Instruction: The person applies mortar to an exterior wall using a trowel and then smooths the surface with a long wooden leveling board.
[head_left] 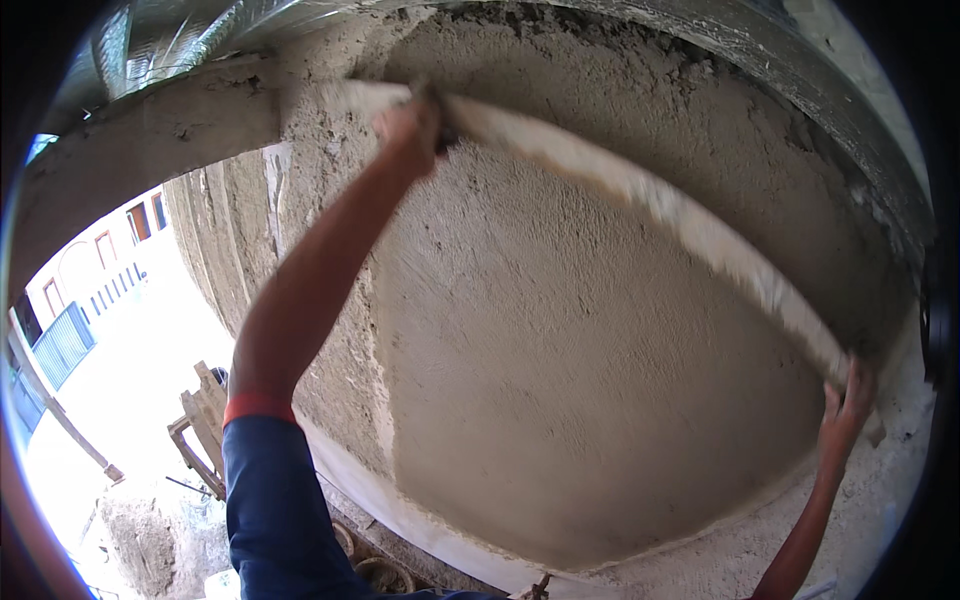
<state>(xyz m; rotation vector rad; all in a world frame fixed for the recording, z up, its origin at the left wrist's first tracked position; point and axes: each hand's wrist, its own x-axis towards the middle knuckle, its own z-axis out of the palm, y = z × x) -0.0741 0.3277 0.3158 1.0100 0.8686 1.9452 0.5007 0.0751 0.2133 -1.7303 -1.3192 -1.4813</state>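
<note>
A long, pale, mortar-smeared straightedge (640, 190) lies across the wet grey plaster (590, 340) on the wall. It looks bowed through the wide lens. My left hand (410, 125) is raised high, closed round the straightedge near its left end. Something dark shows at that hand, too blurred to name. Lower down at the far right, my right hand (848, 405) grips the other end, fingers wrapped over its edge. Below the straightedge the plaster looks fairly even; above it the surface is rougher, with ragged patches along the top.
A plastered beam (150, 150) runs off to the upper left. Beyond it is a bright outdoor area with a blue gate (65, 345). A wooden frame (200, 430) stands at the lower left, near a sandy mound (150, 535). Round containers (385, 575) sit below the wall.
</note>
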